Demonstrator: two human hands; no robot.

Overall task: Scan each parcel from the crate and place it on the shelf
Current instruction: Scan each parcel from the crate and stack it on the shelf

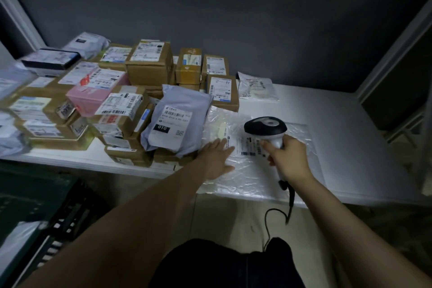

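A flat clear plastic parcel (pixel 254 170) lies on the white shelf (pixel 346 128), its white label facing up. My left hand (pixel 216 159) rests flat on the parcel's left part, fingers straight. My right hand (pixel 288 159) grips the handle of a black and white barcode scanner (pixel 265 127), whose head hangs just above the label. The scanner's black cable drops past the shelf's front edge. A dark crate (pixel 46 213) stands at the lower left with a pale parcel in it.
Several cardboard boxes (pixel 149 63), a pink box (pixel 93 93) and a grey mailer bag (pixel 173 124) crowd the shelf's left half. A small clear bag (pixel 257 87) lies at the back. A grey wall stands behind, and shelf posts rise at both sides.
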